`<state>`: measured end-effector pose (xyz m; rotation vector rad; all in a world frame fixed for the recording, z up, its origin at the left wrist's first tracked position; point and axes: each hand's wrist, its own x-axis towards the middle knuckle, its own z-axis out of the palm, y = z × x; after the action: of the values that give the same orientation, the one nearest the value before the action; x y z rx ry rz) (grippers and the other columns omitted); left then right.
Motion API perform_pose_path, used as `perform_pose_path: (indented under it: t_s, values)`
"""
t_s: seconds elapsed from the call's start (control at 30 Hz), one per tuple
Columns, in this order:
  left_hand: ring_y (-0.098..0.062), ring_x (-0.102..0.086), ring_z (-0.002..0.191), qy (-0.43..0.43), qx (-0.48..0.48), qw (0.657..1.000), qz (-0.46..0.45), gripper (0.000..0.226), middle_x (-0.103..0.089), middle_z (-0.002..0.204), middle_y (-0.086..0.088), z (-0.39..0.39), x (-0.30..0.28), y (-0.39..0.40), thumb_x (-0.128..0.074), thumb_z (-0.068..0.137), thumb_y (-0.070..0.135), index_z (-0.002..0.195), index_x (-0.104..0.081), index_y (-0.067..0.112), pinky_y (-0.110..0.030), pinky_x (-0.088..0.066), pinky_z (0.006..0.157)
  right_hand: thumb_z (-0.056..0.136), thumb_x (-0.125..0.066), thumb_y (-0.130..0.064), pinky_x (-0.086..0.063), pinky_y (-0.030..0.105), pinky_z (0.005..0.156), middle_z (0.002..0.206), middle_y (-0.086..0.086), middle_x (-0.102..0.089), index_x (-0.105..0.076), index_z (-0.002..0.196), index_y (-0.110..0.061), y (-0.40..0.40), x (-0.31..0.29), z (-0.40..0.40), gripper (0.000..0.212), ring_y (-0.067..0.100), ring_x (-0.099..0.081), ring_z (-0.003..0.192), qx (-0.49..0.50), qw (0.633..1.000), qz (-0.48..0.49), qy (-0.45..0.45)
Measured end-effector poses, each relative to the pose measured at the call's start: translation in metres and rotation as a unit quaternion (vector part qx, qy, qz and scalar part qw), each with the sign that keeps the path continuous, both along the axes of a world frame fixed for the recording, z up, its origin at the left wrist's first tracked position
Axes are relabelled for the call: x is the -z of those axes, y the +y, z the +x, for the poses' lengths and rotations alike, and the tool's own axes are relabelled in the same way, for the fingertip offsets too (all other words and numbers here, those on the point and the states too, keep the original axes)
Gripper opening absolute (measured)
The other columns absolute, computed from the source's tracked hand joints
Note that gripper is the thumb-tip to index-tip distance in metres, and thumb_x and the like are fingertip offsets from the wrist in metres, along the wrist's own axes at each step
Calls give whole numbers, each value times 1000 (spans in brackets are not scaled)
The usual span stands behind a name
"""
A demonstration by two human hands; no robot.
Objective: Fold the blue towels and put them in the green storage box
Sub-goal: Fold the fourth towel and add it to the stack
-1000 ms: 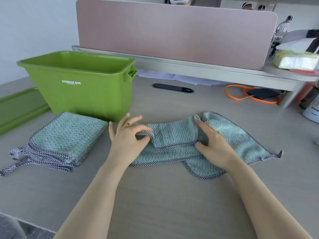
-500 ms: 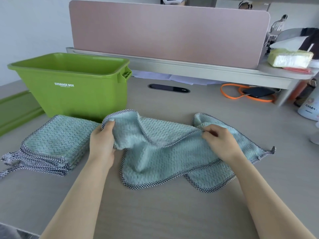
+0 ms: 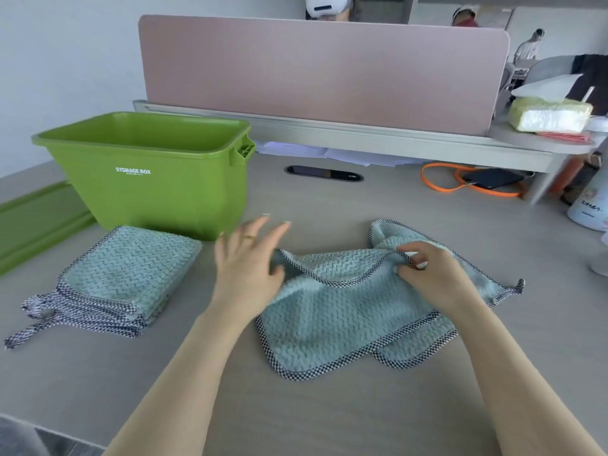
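A stack of folded blue waffle-textured towels with black-and-white checked binding point(image 3: 118, 284) is lying on the pale wood-grain worktop point(image 3: 329, 406), just in front of the green plastic storage box point(image 3: 154, 172) and touching or nearly touching its front wall. The box is standing open at the left rear of the worktop; its inside is not visible from this angle, so whether any towel is already in it cannot be told. One more blue towel of the same weave and binding point(image 3: 345, 311) is lying rumpled and only partly doubled over in the centre, and is being worked by both hands.

Judged from this layout, the task is part-way along: several towels are folded but none is shown stowed, the central towel is yet to be folded flat, and the transfer into the box appears to be remaining.

The left hand point(image 3: 250, 268) is hovering at the towel's left end with its fingers point(image 3: 263, 230) spread apart and straight, blurred by motion; it is gripping nothing, and whether the palm is touching the cloth cannot be told. The right hand point(image 3: 434, 278) is pinching the checked edge at the towel's upper right, its fingers point(image 3: 408, 255) curled together on the binding and lifting it slightly off the worktop.
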<state>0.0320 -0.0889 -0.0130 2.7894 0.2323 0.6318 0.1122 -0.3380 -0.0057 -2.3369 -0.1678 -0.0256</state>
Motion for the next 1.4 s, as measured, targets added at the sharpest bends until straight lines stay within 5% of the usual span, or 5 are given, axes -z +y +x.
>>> perform_pose_path:
  t_s: [0.13,0.3,0.6,0.83,1.4]
  values:
    - [-16,-29,137,133,148,978,62,44,-45,141,4,23,-11,-13,-56,83,18,124,-54,31,-42,-7,114,86,-60,-24,-42,33,74,88,2,-61,-64,107,-23,6,-2,-3,22,23,-60,87,1,999,-31,-33]
    - [-20,-39,58,124,129,970,-165,30,-41,60,-6,46,-52,-15,-50,91,21,62,-44,15,-21,-22,46,86,-58,-35,-37,28,55,68,-5,-57,-63,110,-21,2,-7,1,28,14,-51,59,72,991,110,-15]
    - [-32,-50,117,192,-96,940,-266,52,-49,134,-18,39,-71,48,-49,91,40,125,-50,1,-32,-36,83,82,-63,-23,-38,29,73,94,-5,-58,-64,90,-19,36,-16,-24,9,17,-52,84,-5,952,84,-295]
    - [-19,-57,88,298,-64,914,-267,56,-58,114,-11,-17,-76,82,-53,90,41,138,-37,18,-28,-49,76,72,-69,-47,-46,26,84,87,-18,-59,-63,81,-36,66,8,-48,16,-4,-55,87,-284,956,-50,-60]
    - [-15,-50,91,215,-2,953,-215,36,-58,121,-9,-35,-61,72,-49,89,7,118,-62,24,-15,-34,62,81,-70,-28,-35,5,76,98,-18,-53,-67,102,-25,61,16,-46,22,-5,-51,93,-289,955,-17,-73]
